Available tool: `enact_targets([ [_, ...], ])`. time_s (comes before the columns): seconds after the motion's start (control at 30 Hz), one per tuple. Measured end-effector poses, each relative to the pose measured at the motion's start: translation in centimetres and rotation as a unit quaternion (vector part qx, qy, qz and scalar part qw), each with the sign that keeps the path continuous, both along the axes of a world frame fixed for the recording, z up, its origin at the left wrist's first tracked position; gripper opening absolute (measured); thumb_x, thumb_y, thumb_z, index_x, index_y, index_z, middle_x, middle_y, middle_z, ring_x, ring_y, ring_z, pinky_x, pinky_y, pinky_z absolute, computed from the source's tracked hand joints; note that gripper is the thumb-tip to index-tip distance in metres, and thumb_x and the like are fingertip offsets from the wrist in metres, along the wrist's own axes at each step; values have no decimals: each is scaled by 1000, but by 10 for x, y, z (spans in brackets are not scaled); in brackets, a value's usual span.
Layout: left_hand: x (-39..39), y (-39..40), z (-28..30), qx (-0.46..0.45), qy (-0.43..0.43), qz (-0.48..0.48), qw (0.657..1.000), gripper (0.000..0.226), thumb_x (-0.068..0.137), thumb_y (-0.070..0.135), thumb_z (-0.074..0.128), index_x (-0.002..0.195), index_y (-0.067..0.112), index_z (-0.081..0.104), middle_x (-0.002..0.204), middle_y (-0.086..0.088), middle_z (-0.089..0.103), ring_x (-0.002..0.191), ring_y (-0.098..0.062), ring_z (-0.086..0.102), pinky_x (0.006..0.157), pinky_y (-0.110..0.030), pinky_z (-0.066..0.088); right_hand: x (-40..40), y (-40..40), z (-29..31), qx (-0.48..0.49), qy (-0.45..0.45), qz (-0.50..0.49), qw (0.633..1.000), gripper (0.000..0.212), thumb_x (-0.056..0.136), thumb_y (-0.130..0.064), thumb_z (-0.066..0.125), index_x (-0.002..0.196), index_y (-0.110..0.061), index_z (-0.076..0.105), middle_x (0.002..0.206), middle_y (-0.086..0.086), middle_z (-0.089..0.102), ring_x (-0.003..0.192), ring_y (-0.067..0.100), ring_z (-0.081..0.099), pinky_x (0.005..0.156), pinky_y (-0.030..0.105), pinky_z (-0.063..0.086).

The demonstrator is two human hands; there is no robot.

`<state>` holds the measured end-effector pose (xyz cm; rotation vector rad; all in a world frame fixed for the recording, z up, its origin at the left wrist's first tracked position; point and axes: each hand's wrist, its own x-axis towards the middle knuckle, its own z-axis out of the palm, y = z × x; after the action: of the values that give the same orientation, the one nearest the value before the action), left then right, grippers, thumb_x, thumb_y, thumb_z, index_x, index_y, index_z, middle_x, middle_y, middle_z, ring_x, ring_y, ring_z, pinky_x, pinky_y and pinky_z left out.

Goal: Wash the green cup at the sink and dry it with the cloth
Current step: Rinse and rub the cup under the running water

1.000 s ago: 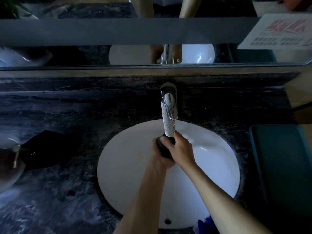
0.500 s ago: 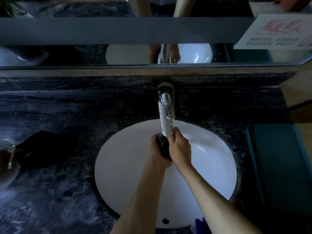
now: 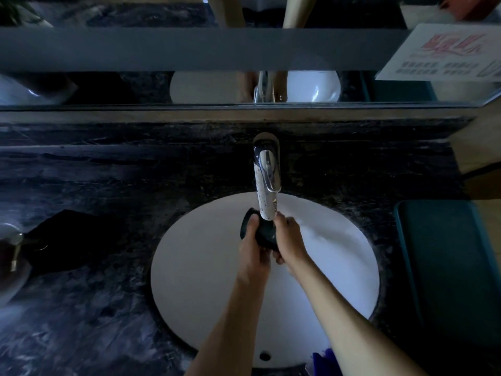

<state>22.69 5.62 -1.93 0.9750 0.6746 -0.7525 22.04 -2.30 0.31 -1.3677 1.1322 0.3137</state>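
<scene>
Two hands meet over the middle of the white sink [image 3: 206,280]. The left hand [image 3: 253,252] curls round the green cup [image 3: 261,234], thumb laid up its near side, and the right hand [image 3: 291,244] wraps it from three o'clock. The cup sits between them, tipped, directly under the spout of the chrome faucet [image 3: 267,180] at twelve o'clock. A dark cloth [image 3: 65,240] lies on the marble table [image 3: 81,321] at nine o'clock, well apart. A teal tray [image 3: 447,267] rests at three o'clock.
</scene>
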Motion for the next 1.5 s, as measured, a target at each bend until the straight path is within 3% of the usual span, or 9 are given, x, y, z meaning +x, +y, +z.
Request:
enact_targets([
  [0.17, 6, -2, 5, -28, 17, 25, 999, 54, 103, 58, 47, 85, 14, 73, 70, -5, 60, 57, -17, 58, 51, -26, 43, 1, 12, 1, -66, -40, 36, 996, 40, 96, -56, 47, 104, -17, 51, 93, 2, 66, 75, 15, 65, 50, 24, 45],
  [0.4, 20, 3, 8, 35, -41, 12, 998, 27, 106, 33, 57, 103, 7, 60, 88, -18, 55, 83, -31, 57, 87, -48, 42, -16, 21, -13, -165, -174, 144, 960, 36, 98, -42, 56, 127, -22, 45, 122, 8, 57, 111, 22, 57, 86, 33, 50],
  [0.5, 15, 5, 5, 17, 9, 18, 1000, 38, 106, 38, 57, 99, 2, 70, 92, -19, 61, 86, -33, 62, 78, -45, 49, -8, 18, -7, -117, -114, 117, 980, 41, 90, -58, 47, 109, -23, 47, 106, 7, 66, 95, 27, 66, 72, 40, 57],
  [0.7, 5, 14, 0, -15, -35, -1, 999, 60, 96, 48, 59, 118, -7, 69, 69, -16, 60, 40, -20, 49, 38, -23, 37, 6, 4, 5, 106, -5, 3, 994, 30, 94, -42, 37, 86, -16, 50, 56, 5, 53, 35, 17, 44, 40, 19, 28],
  [0.8, 11, 12, 6, -24, -43, 5, 999, 51, 92, 53, 61, 99, 3, 65, 67, -10, 55, 43, -17, 50, 42, -21, 37, 1, 14, 2, 4, -77, 31, 997, 30, 99, -46, 45, 97, -17, 48, 77, 3, 56, 54, 19, 55, 40, 23, 37],
  [0.97, 25, 8, 15, -22, -81, 35, 996, 35, 108, 34, 53, 110, 1, 63, 103, -27, 53, 98, -38, 55, 90, -52, 44, -11, 16, -7, -157, -208, 131, 957, 39, 101, -35, 58, 133, -18, 45, 121, 9, 62, 112, 23, 60, 89, 37, 54],
  [1.23, 13, 14, 12, 21, -9, 7, 1000, 35, 107, 35, 55, 115, 3, 68, 103, -24, 66, 92, -36, 64, 70, -42, 51, 10, 12, 4, -25, -14, 55, 998, 34, 96, -52, 43, 106, -23, 58, 106, 10, 69, 91, 31, 69, 69, 50, 64],
  [1.33, 14, 22, 9, 7, -41, 34, 999, 34, 107, 25, 56, 123, -4, 63, 107, -28, 64, 95, -37, 65, 79, -44, 56, 11, 13, 9, 131, 44, -7, 990, 42, 94, -57, 49, 102, -19, 66, 91, 12, 72, 66, 27, 68, 44, 29, 54],
  [1.5, 18, 37, 6, 3, -187, -80, 979, 30, 95, 21, 67, 122, 8, 72, 109, -12, 78, 106, -29, 74, 89, -40, 62, 2, 4, -3, 278, -2, -83, 957, 49, 88, -60, 65, 114, -20, 75, 111, 13, 79, 99, 30, 77, 72, 48, 63],
])
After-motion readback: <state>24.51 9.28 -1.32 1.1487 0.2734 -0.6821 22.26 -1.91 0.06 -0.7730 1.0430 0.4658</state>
